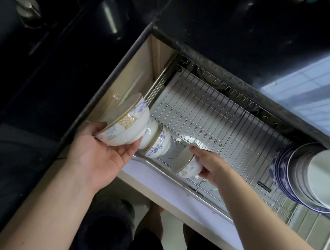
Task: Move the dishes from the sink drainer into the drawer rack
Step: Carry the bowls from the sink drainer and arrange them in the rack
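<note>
Setting: a dark kitchen table (pixel 247 22) above an open drawer with a wire drawer rack (pixel 210 112) pulled out below its edge.
Left hand (pixel 98 155): nearest the camera; its grip is curled under a white bowl with blue and gold pattern (pixel 127 122), held tilted on its side at the rack's left end.
Second bowl (pixel 157 142): on its side just beside the held one, apparently touching its foot, already in the rack.
Right hand (pixel 206 161): fingers pinch a small patterned bowl (pixel 187 162) by rim and base, low over the rack's front rail.
Stacked plates (pixel 304 175): on edge at the rack's far right.
Step, as I judge it: seat the small bowl between wires beside the second bowl, tilted alike, releasing only once it rests steady.
</note>
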